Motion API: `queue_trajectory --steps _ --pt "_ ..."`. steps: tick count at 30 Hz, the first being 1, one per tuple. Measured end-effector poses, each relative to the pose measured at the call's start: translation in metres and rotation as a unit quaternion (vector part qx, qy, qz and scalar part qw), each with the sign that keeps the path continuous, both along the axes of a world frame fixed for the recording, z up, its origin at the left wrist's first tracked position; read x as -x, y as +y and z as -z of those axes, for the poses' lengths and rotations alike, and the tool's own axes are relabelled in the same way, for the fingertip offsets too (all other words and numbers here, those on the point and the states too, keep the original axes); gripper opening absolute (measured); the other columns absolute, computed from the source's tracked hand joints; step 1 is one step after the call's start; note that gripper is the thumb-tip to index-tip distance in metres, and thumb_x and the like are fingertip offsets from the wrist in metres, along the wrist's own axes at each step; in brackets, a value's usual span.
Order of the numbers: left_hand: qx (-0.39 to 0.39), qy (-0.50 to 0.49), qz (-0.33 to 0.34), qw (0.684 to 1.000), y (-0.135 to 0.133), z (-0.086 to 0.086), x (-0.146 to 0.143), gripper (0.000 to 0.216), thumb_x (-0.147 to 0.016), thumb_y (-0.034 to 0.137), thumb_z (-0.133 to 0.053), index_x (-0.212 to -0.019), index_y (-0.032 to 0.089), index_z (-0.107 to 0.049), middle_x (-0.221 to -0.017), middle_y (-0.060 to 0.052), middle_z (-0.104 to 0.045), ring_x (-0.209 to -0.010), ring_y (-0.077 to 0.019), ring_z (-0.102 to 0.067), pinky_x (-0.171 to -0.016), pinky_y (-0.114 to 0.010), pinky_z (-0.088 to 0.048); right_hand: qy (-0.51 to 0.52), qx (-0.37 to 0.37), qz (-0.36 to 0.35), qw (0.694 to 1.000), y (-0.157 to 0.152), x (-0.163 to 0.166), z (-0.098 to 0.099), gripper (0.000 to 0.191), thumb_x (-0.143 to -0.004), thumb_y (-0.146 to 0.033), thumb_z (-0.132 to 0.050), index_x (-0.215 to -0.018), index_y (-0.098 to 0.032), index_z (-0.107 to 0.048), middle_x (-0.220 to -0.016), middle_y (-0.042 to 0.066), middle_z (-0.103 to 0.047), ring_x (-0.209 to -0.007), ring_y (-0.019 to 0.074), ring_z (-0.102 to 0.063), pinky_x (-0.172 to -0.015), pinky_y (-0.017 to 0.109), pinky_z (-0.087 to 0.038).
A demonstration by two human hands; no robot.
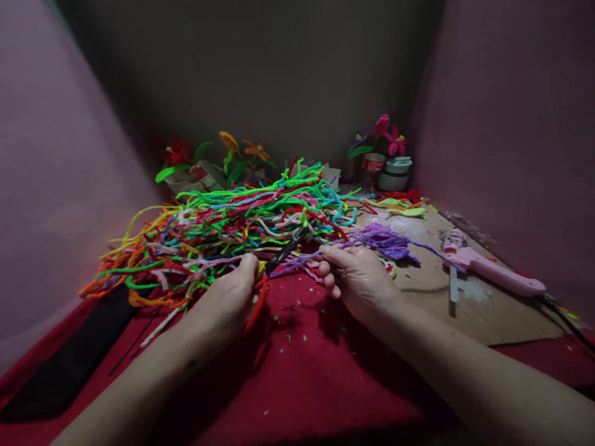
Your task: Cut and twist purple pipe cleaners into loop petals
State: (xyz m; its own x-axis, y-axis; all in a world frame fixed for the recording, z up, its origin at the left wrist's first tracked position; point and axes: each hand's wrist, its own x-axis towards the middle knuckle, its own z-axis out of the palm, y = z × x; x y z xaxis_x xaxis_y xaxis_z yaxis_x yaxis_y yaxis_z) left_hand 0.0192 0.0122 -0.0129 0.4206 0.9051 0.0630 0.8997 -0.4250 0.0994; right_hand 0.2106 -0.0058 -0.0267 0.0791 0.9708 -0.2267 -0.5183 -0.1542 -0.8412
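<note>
**Scissors meet a purple strand on a crowded craft worktop**

From my remote seat I watch the left hand [227, 303], wrapped shut around the red loops of a pair of red-handled scissors with black blades [284, 251]. The blades point up and to the right, toward the fuzzy purple pipe-cleaner strand [302, 259]. I cannot tell how far apart the blades stand. The right hand [357, 282] lies just beside them. Its fingers curl in and pinch the purple strand, which runs on rightward into a loose bundle of purple pipe cleaners [388, 241].

I judge the step in hand to be a snip at that strand. A clean one calls for the strand to be pulled taut and set squarely between the blades, clear of the neighbouring colours.

Behind both hands sprawls a heap of multicoloured pipe cleaners [218, 223], in green, red, orange, pink and blue. A dark red cloth [316, 371] flecked with small trimmings covers the near worktop, and a brown board [488, 310] lies to the right. On the board rests a pink glue gun [493, 272].

Finished pipe-cleaner flowers [237, 152] stand at the back, with pale lidded jars [394, 173] near the right corner. Dull pink walls [46, 186] close in on either side, and the light is dim.
</note>
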Motion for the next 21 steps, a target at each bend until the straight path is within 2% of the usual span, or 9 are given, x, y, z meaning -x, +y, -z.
queue_trajectory --steps 8,11,16,21 --pt "0.008 0.075 0.042 0.996 -0.0031 0.0004 -0.0004 0.008 -0.080 0.021 -0.029 -0.082 0.019 -0.036 -0.071 -0.003 -0.052 -0.056 -0.0155 -0.049 -0.053 -0.026 -0.033 -0.009 -0.029 0.009 0.999 -0.0020 -0.0005 -0.0026 0.018 -0.067 -0.024 -0.062 -0.056 -0.013 -0.055 -0.048 0.000 -0.055 -0.037 0.0049 -0.045 -0.030 0.015 -0.028" --pt "0.003 0.101 0.039 0.994 -0.0034 0.0003 -0.0016 0.011 -0.080 0.020 -0.027 -0.083 0.019 -0.038 -0.069 -0.004 -0.052 -0.055 -0.0155 -0.049 -0.052 -0.026 -0.031 -0.034 -0.035 0.010 0.999 -0.0033 -0.0009 -0.0034 0.020 -0.068 -0.026 -0.062 -0.054 -0.013 -0.055 -0.048 0.000 -0.056 -0.036 0.0053 -0.045 -0.030 0.016 -0.028" --pt "0.011 0.096 0.044 0.994 -0.0053 -0.0003 -0.0015 0.016 -0.081 0.017 -0.024 -0.082 0.017 -0.039 -0.071 -0.004 -0.051 -0.054 -0.0133 -0.047 -0.052 -0.026 -0.031 -0.078 -0.043 0.010 0.996 -0.0032 -0.0023 -0.0013 0.024 -0.071 -0.028 -0.059 -0.054 -0.012 -0.056 -0.048 0.001 -0.056 -0.035 0.0056 -0.046 -0.030 0.016 -0.029" --pt "0.019 0.090 0.049 0.995 -0.0064 -0.0010 -0.0018 0.016 -0.080 0.016 -0.023 -0.082 0.017 -0.039 -0.062 -0.001 -0.047 -0.046 -0.0118 -0.040 -0.048 -0.026 -0.027 -0.067 -0.045 -0.002 0.997 -0.0022 -0.0028 0.0003 0.025 -0.073 -0.027 -0.056 -0.054 -0.011 -0.057 -0.048 0.002 -0.057 -0.034 0.0057 -0.045 -0.030 0.017 -0.029"
